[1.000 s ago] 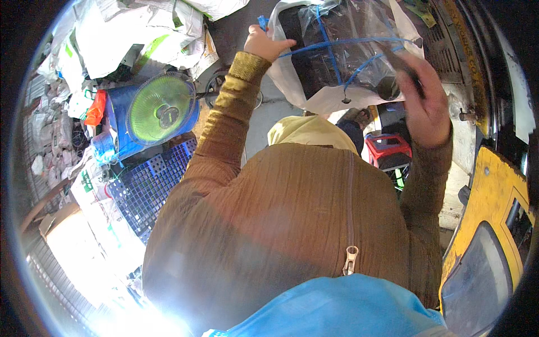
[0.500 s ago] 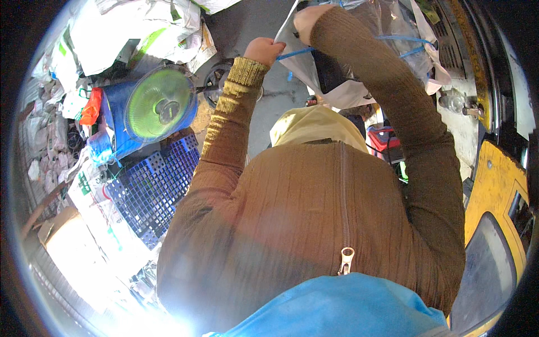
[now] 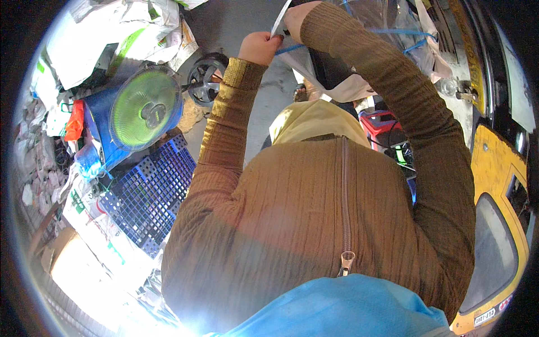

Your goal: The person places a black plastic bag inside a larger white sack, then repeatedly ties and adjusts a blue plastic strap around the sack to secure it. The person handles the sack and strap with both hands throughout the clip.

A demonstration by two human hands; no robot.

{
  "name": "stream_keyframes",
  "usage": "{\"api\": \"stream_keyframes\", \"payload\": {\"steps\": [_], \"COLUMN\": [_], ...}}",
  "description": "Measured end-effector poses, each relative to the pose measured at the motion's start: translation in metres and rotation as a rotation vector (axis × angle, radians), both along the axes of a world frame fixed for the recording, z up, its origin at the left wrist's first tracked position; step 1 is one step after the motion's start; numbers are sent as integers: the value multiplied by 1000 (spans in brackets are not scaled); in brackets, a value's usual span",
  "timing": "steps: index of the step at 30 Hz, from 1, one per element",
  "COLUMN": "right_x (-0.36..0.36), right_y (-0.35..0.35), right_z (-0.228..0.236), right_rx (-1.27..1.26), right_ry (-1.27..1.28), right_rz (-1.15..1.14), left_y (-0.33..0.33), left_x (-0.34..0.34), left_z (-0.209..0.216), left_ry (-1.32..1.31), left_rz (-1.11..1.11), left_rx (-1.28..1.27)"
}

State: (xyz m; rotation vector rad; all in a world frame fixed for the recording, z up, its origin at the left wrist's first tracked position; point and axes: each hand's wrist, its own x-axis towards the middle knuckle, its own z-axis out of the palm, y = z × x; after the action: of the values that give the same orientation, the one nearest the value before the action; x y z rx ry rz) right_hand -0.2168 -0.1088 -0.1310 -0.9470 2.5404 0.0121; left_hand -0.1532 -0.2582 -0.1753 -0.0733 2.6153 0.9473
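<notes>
Both arms, in brown ribbed sleeves, reach to the top of the head view. My left hand (image 3: 260, 48) is closed, thumb pressed on the raised edge of a large white sack (image 3: 347, 89). A blue strap (image 3: 291, 49) runs from beside this hand across to the sack. Just right of it, and a little higher, my right hand (image 3: 299, 21) is bent in at the wrist and closed on the same edge; its fingertips are partly hidden. Clear plastic (image 3: 387, 17) shows in the sack's opening, along with something dark.
At the left, a fan (image 3: 140, 109) with a green-lit grille lies by a blue drum (image 3: 100, 115) and a blue grid pallet (image 3: 149, 196). White sacks (image 3: 84, 45) are heaped behind. A yellow machine panel (image 3: 491, 168) borders the right. A red case (image 3: 379, 121) sits below the sack.
My view has shifted, so the fan and pallet sit farther left. My hands have moved slightly left, drawing the sack's edge with them; both keep their hold.
</notes>
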Motion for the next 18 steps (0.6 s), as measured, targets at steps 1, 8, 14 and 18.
{"api": "stream_keyframes", "payload": {"steps": [1, 8, 14, 18], "right_x": [0, 7, 6, 9], "right_y": [-2, -18, -18, -17], "right_z": [1, -4, -9, -12], "right_rx": [24, 174, 248, 135], "right_ry": [-25, -147, -121, -105], "right_rz": [6, -121, -27, -31], "left_y": [0, -4, -3, 0], "left_x": [0, -1, -2, 1], "left_z": [-2, -15, -11, -7], "left_ry": [6, 60, 73, 148], "left_rz": [18, 14, 45, 33], "left_rx": [10, 213, 212, 197]}}
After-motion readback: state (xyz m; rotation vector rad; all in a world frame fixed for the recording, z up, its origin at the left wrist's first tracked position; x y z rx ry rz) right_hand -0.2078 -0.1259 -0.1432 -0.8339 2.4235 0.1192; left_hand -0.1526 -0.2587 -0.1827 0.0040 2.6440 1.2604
